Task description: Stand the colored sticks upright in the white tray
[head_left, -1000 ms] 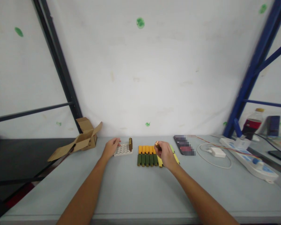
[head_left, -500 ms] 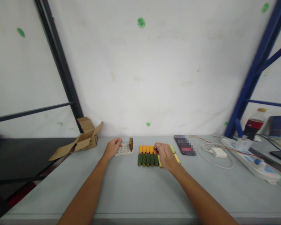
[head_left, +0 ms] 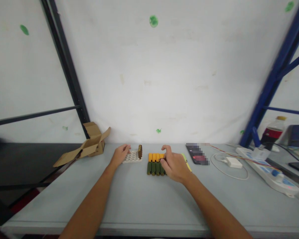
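Observation:
My left hand [head_left: 121, 155] is closed on the left edge of a white grid-like tray [head_left: 133, 161] with rows of holes. A brown strip with gold marks [head_left: 140, 152] stands upright at the tray's right end. Over the coloured pieces, my right hand [head_left: 174, 166] has its index finger raised and apart from the thumb. Beneath it lie a row of orange pieces [head_left: 153, 157] and, nearer me, a row of dark green pieces [head_left: 153, 168]. A small dark bit shows by the thumb tip, too small to name. Yellow-green pieces [head_left: 187, 164] are partly hidden behind this hand.
An opened cardboard box [head_left: 92, 146] lies at the back left. Right of my hand is a phone with a blurred screen [head_left: 197, 154]. Farther right are a white charger [head_left: 233, 162] with its cable, a power strip [head_left: 269, 172] and a cola bottle [head_left: 272, 132].
My right hand's pinch on a small brown and gold piece has opened, its index finger lifting. The hand has shifted slightly left over the orange row. My left hand stays at the tray.

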`<state>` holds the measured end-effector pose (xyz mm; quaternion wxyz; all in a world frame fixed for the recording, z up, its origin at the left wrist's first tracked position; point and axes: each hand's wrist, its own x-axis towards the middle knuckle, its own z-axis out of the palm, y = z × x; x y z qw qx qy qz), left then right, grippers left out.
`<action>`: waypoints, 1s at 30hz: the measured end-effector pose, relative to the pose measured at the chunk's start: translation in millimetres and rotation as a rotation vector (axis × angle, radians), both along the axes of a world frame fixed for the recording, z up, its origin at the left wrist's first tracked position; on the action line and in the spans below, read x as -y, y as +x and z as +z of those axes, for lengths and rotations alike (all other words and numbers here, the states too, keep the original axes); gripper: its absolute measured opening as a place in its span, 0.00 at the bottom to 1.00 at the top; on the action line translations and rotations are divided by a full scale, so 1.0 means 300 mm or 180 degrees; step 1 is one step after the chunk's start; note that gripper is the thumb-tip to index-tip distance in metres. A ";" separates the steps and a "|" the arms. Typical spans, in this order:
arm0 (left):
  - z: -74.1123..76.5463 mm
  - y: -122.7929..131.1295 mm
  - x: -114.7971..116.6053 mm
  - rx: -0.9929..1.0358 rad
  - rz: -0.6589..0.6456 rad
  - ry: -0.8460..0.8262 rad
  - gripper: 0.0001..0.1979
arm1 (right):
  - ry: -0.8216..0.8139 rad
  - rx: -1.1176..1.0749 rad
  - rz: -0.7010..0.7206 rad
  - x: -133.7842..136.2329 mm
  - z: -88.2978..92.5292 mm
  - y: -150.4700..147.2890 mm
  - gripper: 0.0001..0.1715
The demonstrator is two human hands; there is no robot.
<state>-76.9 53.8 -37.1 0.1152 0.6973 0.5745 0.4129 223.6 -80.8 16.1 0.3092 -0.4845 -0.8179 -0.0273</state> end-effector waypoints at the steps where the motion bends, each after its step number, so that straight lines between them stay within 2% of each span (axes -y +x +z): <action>1: 0.002 0.001 0.002 -0.0008 -0.0011 0.0014 0.23 | -0.0008 -0.0041 0.0025 -0.001 -0.001 0.002 0.21; 6: 0.030 0.014 0.021 -0.0196 -0.0050 0.0134 0.22 | 0.0014 -0.0142 0.0028 -0.020 -0.024 0.007 0.28; 10: 0.085 0.052 0.069 -0.0448 -0.0004 0.0572 0.19 | -0.0221 -0.0530 0.0354 -0.053 -0.066 0.006 0.30; 12: 0.119 0.088 0.107 -0.0363 -0.0121 0.0758 0.17 | -0.0464 -0.0833 0.0535 -0.063 -0.084 -0.001 0.29; 14: 0.149 0.136 0.152 -0.0142 -0.0567 0.0749 0.15 | -0.0651 -0.1172 0.0764 -0.067 -0.096 -0.015 0.26; 18: 0.180 0.248 0.237 0.0044 -0.1737 0.0316 0.17 | -0.0762 -0.1778 0.1277 -0.059 -0.114 -0.058 0.19; 22: 0.182 0.321 0.277 -0.0195 -0.2203 0.0198 0.14 | -0.0799 -0.1936 0.1577 -0.047 -0.132 -0.092 0.16; 25: 0.185 0.315 0.261 -0.0112 -0.2109 0.0234 0.13 | -0.0784 -0.1995 0.1446 -0.049 -0.130 -0.095 0.22; 28: 0.191 0.261 0.221 0.0143 -0.1533 0.0454 0.13 | -0.0578 -0.2210 0.0921 -0.068 -0.111 -0.066 0.27; 30: 0.191 0.215 0.193 0.0124 -0.1234 0.0572 0.14 | -0.0501 -0.2328 0.0595 -0.088 -0.097 -0.032 0.27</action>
